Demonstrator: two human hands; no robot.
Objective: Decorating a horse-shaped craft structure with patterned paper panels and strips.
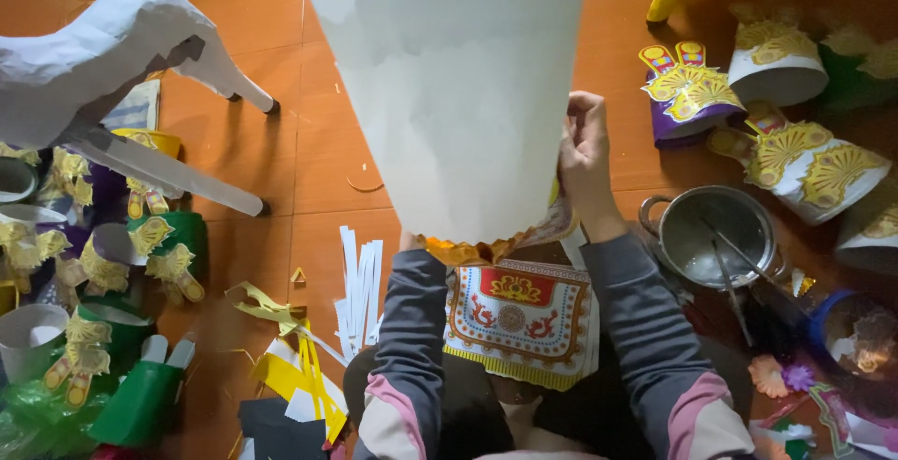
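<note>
Right now, from the head camera, a large white paper cone rises at twelve o'clock, wide end toward the lens and narrow end down by the lap. The right hand sits at three o'clock of the cone, fingers curled tight around its edge. The left hand is hidden behind the cone at about seven o'clock of it, only the grey sleeve showing, so I cannot tell whether it grips. A crumpled gold foil trim hangs along the cone's lower rim, and just below it, on the lap, lies a red and white printed panel.

At nine o'clock stands a white paper horse; loose white paper strips lie on the orange floor near the left sleeve. At four o'clock a steel pot holds pale liquid, probably glue, with sticks resting in it.

What could go wrong, in my judgement: the thin paper may crease under the tight right-hand grip, the foil trim may tear if pulled, and the right elbow, close to the pot, could tip it
</note>
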